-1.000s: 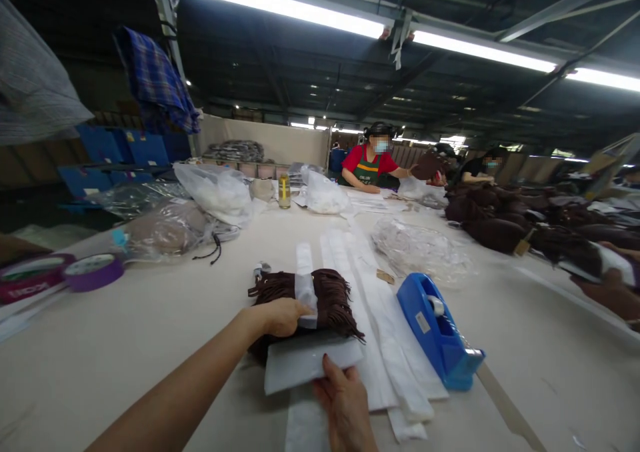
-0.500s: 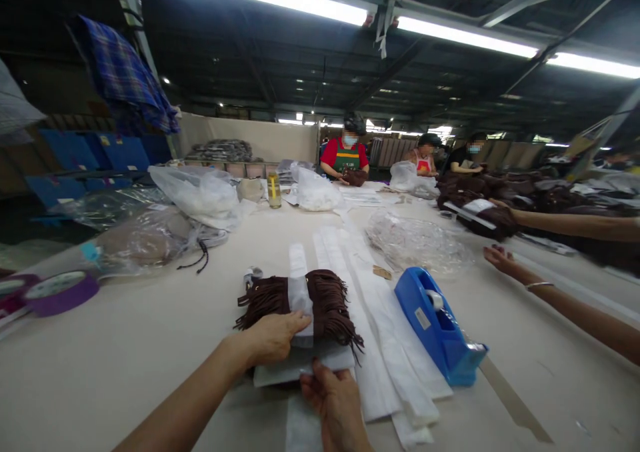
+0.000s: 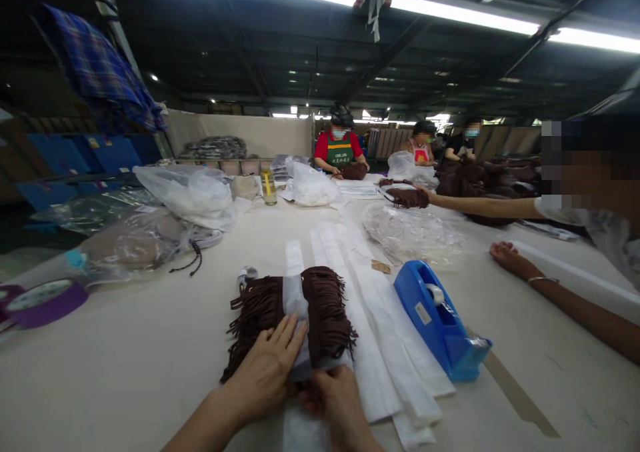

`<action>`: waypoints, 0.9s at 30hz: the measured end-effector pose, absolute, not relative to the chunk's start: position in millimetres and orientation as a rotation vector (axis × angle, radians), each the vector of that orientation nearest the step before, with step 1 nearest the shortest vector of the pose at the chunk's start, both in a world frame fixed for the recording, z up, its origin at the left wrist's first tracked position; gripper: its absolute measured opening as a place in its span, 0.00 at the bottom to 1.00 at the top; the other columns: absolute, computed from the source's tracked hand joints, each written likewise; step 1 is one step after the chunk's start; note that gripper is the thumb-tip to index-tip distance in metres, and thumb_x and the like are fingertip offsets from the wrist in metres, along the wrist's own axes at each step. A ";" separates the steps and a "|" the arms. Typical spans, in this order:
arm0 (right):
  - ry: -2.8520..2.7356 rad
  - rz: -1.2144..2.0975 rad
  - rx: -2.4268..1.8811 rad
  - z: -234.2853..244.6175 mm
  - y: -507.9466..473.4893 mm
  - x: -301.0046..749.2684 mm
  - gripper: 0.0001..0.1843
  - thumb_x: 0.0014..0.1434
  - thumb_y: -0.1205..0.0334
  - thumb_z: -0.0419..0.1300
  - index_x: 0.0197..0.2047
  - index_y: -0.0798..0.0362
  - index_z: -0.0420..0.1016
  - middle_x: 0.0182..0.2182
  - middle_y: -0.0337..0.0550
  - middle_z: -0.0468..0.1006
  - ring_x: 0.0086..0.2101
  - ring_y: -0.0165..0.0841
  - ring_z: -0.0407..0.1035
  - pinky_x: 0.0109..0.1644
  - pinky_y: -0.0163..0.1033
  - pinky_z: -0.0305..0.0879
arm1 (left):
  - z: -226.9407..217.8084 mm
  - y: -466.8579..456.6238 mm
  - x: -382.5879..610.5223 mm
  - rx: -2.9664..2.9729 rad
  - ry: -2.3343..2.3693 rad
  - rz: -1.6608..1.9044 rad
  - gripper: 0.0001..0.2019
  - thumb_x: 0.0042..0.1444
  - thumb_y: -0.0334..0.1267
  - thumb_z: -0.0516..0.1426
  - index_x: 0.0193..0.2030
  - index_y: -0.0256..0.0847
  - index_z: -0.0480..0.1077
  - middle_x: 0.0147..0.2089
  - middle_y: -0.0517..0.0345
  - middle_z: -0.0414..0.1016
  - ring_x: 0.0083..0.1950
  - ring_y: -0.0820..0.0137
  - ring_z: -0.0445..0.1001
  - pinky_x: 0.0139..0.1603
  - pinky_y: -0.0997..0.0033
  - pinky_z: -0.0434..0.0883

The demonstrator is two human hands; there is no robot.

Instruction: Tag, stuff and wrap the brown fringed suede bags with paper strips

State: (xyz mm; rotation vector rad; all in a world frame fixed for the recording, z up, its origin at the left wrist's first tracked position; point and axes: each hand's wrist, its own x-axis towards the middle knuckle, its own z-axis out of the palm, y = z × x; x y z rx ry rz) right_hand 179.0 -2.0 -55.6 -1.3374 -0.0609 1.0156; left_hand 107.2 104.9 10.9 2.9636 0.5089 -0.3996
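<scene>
On the table [image 3: 150, 359], fringed brown bundle [image 3: 327, 299], long axis sideways, left hand [image 3: 267, 369] flat atop, right hand [image 3: 341, 399] with grip unclear.

Factory workshop. Big worktable [image 3: 150, 345] under the right hand [image 3: 343, 395], blue tape dispenser [image 3: 417, 309] to its right, plastic bag [image 3: 187, 195] farther off to its left. Aproned co-worker [image 3: 340, 152] well ahead; pile of brown goods [image 3: 457, 180] ahead-right. Strip light [image 3: 465, 14] high above, dark beamed roof [image 3: 300, 45].
</scene>
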 end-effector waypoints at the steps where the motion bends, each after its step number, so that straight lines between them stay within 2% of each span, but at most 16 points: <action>1: -0.126 1.045 -1.374 -56.6 -8.3 179.5 0.11 0.37 0.58 0.60 0.21 0.59 0.69 0.14 0.42 0.72 0.13 0.27 0.63 0.14 0.27 0.52 | 5.5 103.0 105.4 2.991 0.518 -0.359 0.42 0.38 0.27 0.49 0.65 0.33 0.41 0.67 0.43 0.34 0.67 0.59 0.36 0.62 0.51 0.49; 3: -0.394 0.983 -1.492 -51.4 -21.9 182.9 0.11 0.42 0.57 0.60 0.20 0.56 0.67 0.12 0.40 0.70 0.11 0.27 0.61 0.14 0.28 0.51 | -3.0 100.2 102.8 3.007 0.518 -0.264 0.40 0.41 0.28 0.49 0.65 0.33 0.41 0.67 0.42 0.34 0.67 0.58 0.35 0.62 0.50 0.49; 4: -0.595 0.855 -1.548 -44.8 -27.4 186.3 0.11 0.46 0.57 0.59 0.20 0.55 0.67 0.13 0.40 0.70 0.13 0.27 0.62 0.16 0.29 0.54 | -5.6 99.3 102.1 3.002 0.518 -0.221 0.39 0.43 0.29 0.49 0.65 0.33 0.42 0.67 0.41 0.34 0.67 0.57 0.35 0.62 0.49 0.49; 5: -0.815 0.669 -1.581 -36.1 -30.9 191.1 0.10 0.50 0.59 0.56 0.22 0.55 0.68 0.15 0.40 0.71 0.16 0.28 0.65 0.20 0.30 0.59 | -7.1 98.6 101.7 2.991 0.522 -0.189 0.38 0.44 0.30 0.50 0.65 0.33 0.43 0.67 0.40 0.35 0.67 0.57 0.36 0.62 0.49 0.49; 7: -1.210 0.249 -1.552 -16.5 -30.1 203.3 0.08 0.56 0.63 0.52 0.33 0.54 0.72 0.28 0.45 0.76 0.30 0.32 0.71 0.35 0.34 0.67 | -8.4 97.7 101.9 2.971 0.545 -0.158 0.37 0.45 0.31 0.51 0.64 0.34 0.44 0.67 0.40 0.37 0.67 0.56 0.36 0.62 0.49 0.49; 9: -1.497 -0.028 -1.539 -3.1 -20.9 215.3 0.13 0.58 0.68 0.50 0.45 0.53 0.70 0.40 0.48 0.76 0.42 0.36 0.69 0.48 0.39 0.65 | -10.5 97.3 101.8 2.964 0.578 -0.144 0.37 0.45 0.30 0.51 0.64 0.35 0.46 0.67 0.41 0.38 0.67 0.57 0.37 0.63 0.50 0.49; 12: -1.706 -0.209 -1.594 -7.5 -6.0 225.0 0.18 0.57 0.71 0.51 0.50 0.51 0.67 0.43 0.46 0.76 0.46 0.37 0.67 0.55 0.47 0.58 | -21.3 97.8 98.7 2.976 0.586 -0.038 0.36 0.44 0.27 0.50 0.63 0.35 0.48 0.67 0.43 0.41 0.67 0.59 0.38 0.63 0.52 0.50; 15: -1.740 -0.234 -1.615 -26.1 -4.0 226.3 0.20 0.57 0.71 0.51 0.53 0.49 0.66 0.44 0.44 0.76 0.48 0.37 0.66 0.58 0.50 0.53 | -39.6 100.7 91.7 2.995 0.503 0.171 0.41 0.36 0.23 0.48 0.63 0.35 0.48 0.67 0.45 0.41 0.67 0.59 0.38 0.63 0.50 0.50; 17: -1.755 -0.200 -1.620 -31.6 -8.8 227.9 0.20 0.57 0.70 0.51 0.53 0.48 0.65 0.46 0.43 0.75 0.49 0.36 0.64 0.59 0.50 0.53 | -50.8 103.7 86.3 2.998 0.402 0.356 0.43 0.32 0.23 0.47 0.63 0.36 0.47 0.66 0.47 0.46 0.67 0.60 0.41 0.62 0.50 0.51; 22: -1.941 0.076 -1.605 -18.0 -21.3 242.6 0.28 0.52 0.74 0.50 0.56 0.48 0.61 0.51 0.42 0.70 0.54 0.35 0.59 0.61 0.51 0.48 | -57.6 109.1 77.7 2.963 0.128 0.787 0.39 0.35 0.20 0.45 0.60 0.39 0.51 0.58 0.53 0.63 0.64 0.67 0.51 0.63 0.54 0.52; 25: -1.981 0.179 -1.594 -15.2 -23.9 250.1 0.32 0.46 0.76 0.50 0.55 0.50 0.62 0.54 0.41 0.68 0.56 0.36 0.55 0.63 0.51 0.43 | -52.8 108.5 77.2 2.961 0.038 0.901 0.33 0.39 0.19 0.44 0.56 0.38 0.57 0.56 0.53 0.67 0.64 0.69 0.52 0.64 0.56 0.50; 27: -1.973 0.184 -1.602 -19.4 -23.0 252.0 0.30 0.46 0.77 0.51 0.54 0.50 0.64 0.53 0.41 0.69 0.56 0.36 0.55 0.62 0.51 0.43 | -51.4 107.6 77.9 2.973 -0.001 0.932 0.29 0.41 0.19 0.44 0.53 0.37 0.60 0.55 0.51 0.67 0.64 0.67 0.52 0.64 0.55 0.49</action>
